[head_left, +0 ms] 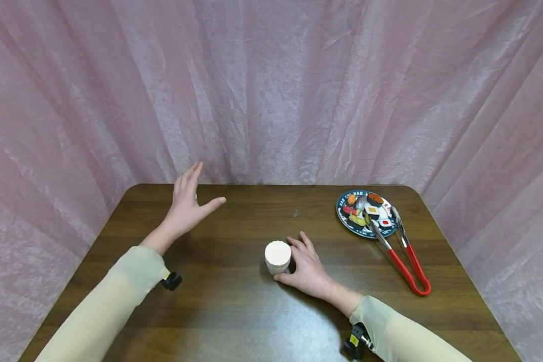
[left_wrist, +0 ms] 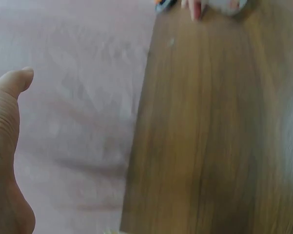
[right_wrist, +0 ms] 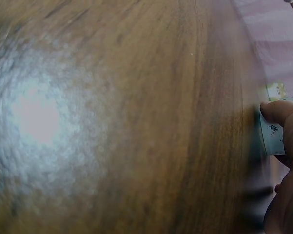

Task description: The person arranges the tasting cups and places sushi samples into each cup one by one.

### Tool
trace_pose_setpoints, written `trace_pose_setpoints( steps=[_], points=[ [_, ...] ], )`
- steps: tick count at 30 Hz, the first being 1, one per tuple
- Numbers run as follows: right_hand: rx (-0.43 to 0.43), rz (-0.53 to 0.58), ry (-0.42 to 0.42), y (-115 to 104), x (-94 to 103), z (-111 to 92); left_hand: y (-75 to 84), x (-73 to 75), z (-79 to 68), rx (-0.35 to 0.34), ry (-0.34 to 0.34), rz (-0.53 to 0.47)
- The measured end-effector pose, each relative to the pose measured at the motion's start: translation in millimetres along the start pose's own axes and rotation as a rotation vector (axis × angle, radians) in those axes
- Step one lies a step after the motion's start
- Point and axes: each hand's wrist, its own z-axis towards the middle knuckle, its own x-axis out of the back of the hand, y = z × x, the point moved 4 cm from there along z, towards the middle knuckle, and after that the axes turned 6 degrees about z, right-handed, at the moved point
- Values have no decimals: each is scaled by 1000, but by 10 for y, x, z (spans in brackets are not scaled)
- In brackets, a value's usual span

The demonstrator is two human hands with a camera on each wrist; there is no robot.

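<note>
A small white cup (head_left: 278, 255) with a scalloped top stands on the middle of the table. My right hand (head_left: 308, 271) grips it from the right, thumb at its near side and index finger at its far side. In the right wrist view, the thumb lies against the cup (right_wrist: 273, 139), whose pale wall bears a leaf print. Over the table's back left part, my left hand (head_left: 186, 207) is raised, its fingers stretched up and thumb spread wide. A tiny pale-green bit shows beside its palm, too small to identify. The left wrist view shows only its thumb (left_wrist: 7, 105).
At the back right lies a round plate (head_left: 342, 221) with a dark lettered rim, bearing several sushi-like pieces. Red-handled tongs (head_left: 404, 271) lie with their metal tips on and beside the plate. A pink curtain (head_left: 271, 100) hangs behind the brown table (head_left: 226, 311).
</note>
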Motion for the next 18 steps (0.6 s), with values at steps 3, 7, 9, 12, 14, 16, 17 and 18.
trace_pose_setpoints(
  steps=[3,7,9,12,14,16,17,18],
  points=[
    [2,4,1,-5,4,-4,217,-19,-56,-42,-25,-21],
    [2,1,-1,2,2,0,462,-44,-110,-100,-50,-44],
    [-4,-3,-6,7,2,1,562,-57,-127,-132,-56,-48],
    [-6,-4,-5,7,5,3,679,-75,-150,-176,-59,-55],
    [-2,-2,-2,5,7,2,737,-90,-165,-201,-63,-60],
    [1,-1,3,5,6,0,802,-99,-183,-235,-58,-56],
    [-1,-4,1,6,5,-1,837,-104,-193,-253,-56,-53],
    [-2,-3,1,8,2,-2,872,-109,-203,-274,-53,-49]
  ],
)
